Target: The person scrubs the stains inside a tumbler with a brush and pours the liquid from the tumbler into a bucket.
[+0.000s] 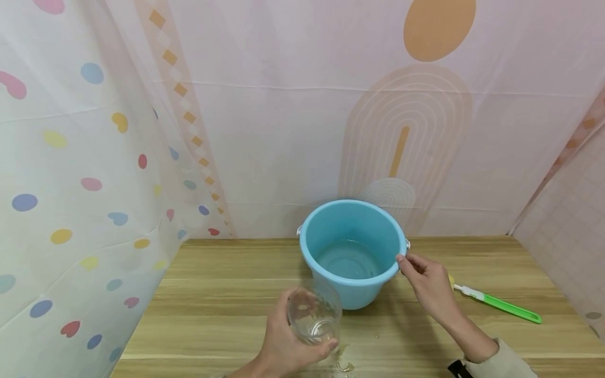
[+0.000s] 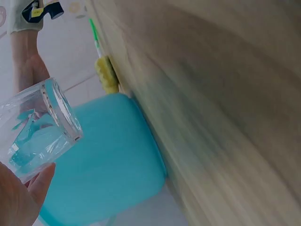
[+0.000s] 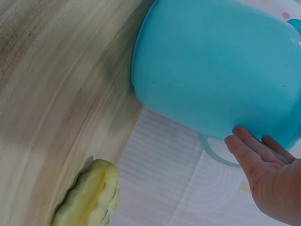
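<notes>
My left hand (image 1: 288,336) grips a clear, see-through cup (image 1: 314,317) in front of a light blue bucket (image 1: 354,296). The left wrist view shows the cup (image 2: 37,127) lying sideways across the picture, with the thumb along its wall. Shallow water (image 1: 350,260) covers the bottom of the bucket. On the bucket's right side, my right hand (image 1: 432,286) pinches the rim, thumb on top. Seen from the right wrist, its fingers (image 3: 249,148) lie against the outer wall under the rim.
To the right lies a sponge brush with a green handle (image 1: 512,308); its yellow sponge head (image 3: 91,195) shows in the right wrist view. Small wet spots (image 1: 346,366) mark the wooden table (image 1: 212,299) near its front. Patterned cloth (image 1: 264,131) hangs behind and at both sides.
</notes>
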`<state>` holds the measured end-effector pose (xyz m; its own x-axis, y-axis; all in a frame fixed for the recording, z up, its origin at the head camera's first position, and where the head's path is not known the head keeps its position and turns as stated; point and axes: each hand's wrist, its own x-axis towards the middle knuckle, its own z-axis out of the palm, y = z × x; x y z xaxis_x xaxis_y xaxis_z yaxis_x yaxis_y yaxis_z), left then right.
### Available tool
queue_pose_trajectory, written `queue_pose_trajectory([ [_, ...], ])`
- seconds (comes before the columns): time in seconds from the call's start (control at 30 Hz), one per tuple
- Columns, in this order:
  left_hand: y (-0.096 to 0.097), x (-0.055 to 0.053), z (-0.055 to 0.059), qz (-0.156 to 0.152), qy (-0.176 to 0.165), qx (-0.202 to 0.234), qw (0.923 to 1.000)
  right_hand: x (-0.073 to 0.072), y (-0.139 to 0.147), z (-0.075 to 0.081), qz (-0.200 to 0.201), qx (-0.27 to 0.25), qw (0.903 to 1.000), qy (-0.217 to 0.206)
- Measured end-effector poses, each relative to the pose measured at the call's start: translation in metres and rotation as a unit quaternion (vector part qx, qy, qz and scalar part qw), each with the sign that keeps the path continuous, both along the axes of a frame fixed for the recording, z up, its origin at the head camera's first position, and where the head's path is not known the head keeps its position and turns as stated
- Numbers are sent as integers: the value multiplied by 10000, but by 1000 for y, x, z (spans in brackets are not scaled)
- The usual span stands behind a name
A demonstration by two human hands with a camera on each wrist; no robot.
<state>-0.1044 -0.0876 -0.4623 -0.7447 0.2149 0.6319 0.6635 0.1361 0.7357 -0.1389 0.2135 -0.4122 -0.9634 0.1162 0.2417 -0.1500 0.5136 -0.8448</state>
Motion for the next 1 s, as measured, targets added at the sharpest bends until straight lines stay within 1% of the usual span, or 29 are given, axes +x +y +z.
queue_pose_trajectory([
  [0.1,4,3,0,-179,-371,-123,9991,0,1,0,-11,14,10000,-10],
  [0.17,6,5,-1,-283,-698,-202,9970,0,1,-1,-15,23,10000,-10],
  [0.23,8,7,-2,-400,-940,-271,9944,-1,1,-1,-8,18,10000,1],
  [0.37,11,9,-3,-639,-1427,-358,9871,-1,2,-2,1,17,10000,0],
  [0.53,16,11,-5,-777,-2006,-449,9756,-1,3,-2,-5,-2,10000,-45],
  [0.63,19,12,-5,-767,-2187,-599,9709,-2,3,-2,-5,-36,10000,-67],
  [0.83,23,12,-6,-789,-2291,-997,9651,-2,3,-3,21,-68,9999,-101],
  [1.0,24,12,-7,-971,-2665,-1242,9508,-3,3,-3,20,-43,10000,-59],
])
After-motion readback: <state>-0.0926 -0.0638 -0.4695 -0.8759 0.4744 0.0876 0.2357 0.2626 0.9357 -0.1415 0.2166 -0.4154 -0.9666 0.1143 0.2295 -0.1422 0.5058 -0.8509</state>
